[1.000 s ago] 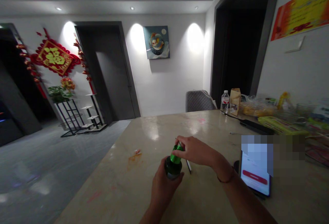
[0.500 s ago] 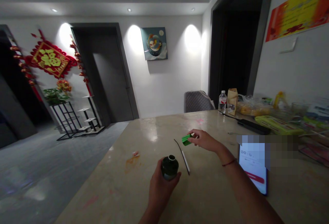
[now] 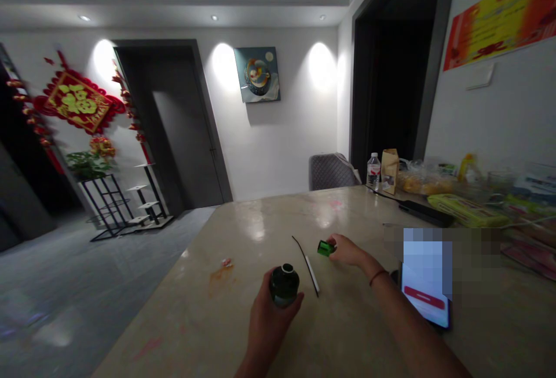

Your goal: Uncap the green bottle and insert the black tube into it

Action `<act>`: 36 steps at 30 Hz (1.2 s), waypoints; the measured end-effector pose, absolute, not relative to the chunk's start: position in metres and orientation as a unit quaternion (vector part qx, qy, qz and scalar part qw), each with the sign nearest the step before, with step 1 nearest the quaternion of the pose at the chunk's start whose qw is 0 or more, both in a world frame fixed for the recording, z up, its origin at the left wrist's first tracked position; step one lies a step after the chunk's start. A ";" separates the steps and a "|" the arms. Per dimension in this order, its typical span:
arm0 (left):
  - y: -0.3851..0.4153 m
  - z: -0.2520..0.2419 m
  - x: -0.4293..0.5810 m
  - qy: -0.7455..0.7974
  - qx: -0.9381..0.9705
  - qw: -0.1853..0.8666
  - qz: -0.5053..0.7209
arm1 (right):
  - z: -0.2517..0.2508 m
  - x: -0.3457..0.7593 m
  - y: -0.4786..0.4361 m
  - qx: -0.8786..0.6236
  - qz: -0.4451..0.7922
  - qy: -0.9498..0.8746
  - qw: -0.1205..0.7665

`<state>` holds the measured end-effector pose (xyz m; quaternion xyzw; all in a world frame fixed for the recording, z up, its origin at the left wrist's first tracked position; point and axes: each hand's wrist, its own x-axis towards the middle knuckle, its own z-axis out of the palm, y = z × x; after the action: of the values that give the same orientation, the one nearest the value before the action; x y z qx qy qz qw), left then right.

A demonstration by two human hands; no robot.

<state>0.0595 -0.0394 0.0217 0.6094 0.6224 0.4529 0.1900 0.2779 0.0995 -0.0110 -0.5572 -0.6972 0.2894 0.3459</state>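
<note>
The left hand (image 3: pixel 271 323) grips a dark green bottle (image 3: pixel 284 286) over the table (image 3: pixel 243 233). The right hand (image 3: pixel 345 250) pinches a green cap (image 3: pixel 325 248), now lower and farther from a white stick (image 3: pixel 311 274). A phone (image 3: pixel 424 303) is partly blurred.

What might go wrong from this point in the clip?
The open bottle in the left hand could spill onto the table if it holds liquid, which the picture doesn't show. The green cap, held at the right hand's fingertips, might slip and roll. The right forearm passes close to the phone and could bump it.
</note>
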 end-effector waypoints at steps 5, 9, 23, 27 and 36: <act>-0.039 0.022 0.059 0.623 0.611 0.183 0.454 | -0.026 0.272 0.102 -0.551 0.316 -0.668 0.388; -0.039 0.020 0.058 0.625 0.613 0.178 0.449 | -0.036 0.268 0.103 -0.559 0.287 -0.644 0.436; -0.039 0.023 0.058 0.611 0.615 0.189 0.461 | -0.044 0.270 0.106 -0.638 0.192 -0.630 0.399; -0.038 0.022 0.057 0.616 0.615 0.189 0.456 | -0.042 0.268 0.105 -0.648 0.185 -0.629 0.386; -0.036 0.020 0.056 0.638 0.592 0.183 0.457 | -0.008 0.259 0.099 -0.648 0.179 -0.615 0.411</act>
<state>0.0564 -0.0363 0.0204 0.5922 0.6377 0.4574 0.1828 0.2587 0.0986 -0.0081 -0.6484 -0.6151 0.1789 0.4115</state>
